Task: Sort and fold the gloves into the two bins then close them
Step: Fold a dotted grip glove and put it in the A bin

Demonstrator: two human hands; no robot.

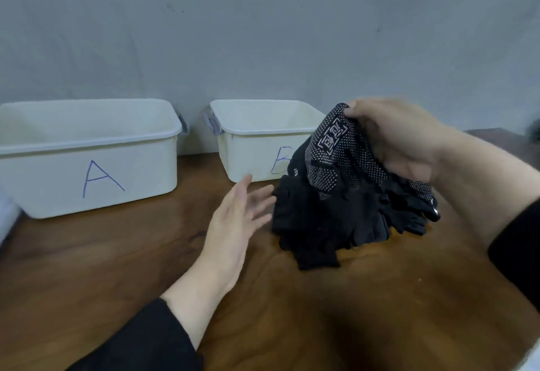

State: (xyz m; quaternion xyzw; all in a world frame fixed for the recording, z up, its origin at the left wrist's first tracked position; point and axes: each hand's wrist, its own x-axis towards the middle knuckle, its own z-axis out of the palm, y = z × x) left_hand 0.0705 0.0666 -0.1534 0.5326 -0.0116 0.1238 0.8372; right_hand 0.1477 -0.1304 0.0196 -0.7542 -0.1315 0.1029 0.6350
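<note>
Here: bins marked "A" (87, 148) and "B" (257, 148); right hand (400, 139) pinches dotted glove (336, 154); left hand (236, 221) spread.

We count two white bins: bin A (87, 148) and bin B (257, 142). One dotted glove (336, 151) hangs from our right fingers (355, 110); the black pile (321, 224) below them cannot be counted.

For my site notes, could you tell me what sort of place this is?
Probably a staged sorting workstation: a wooden table against a bare grey wall, with lettered bins A and B.
</note>
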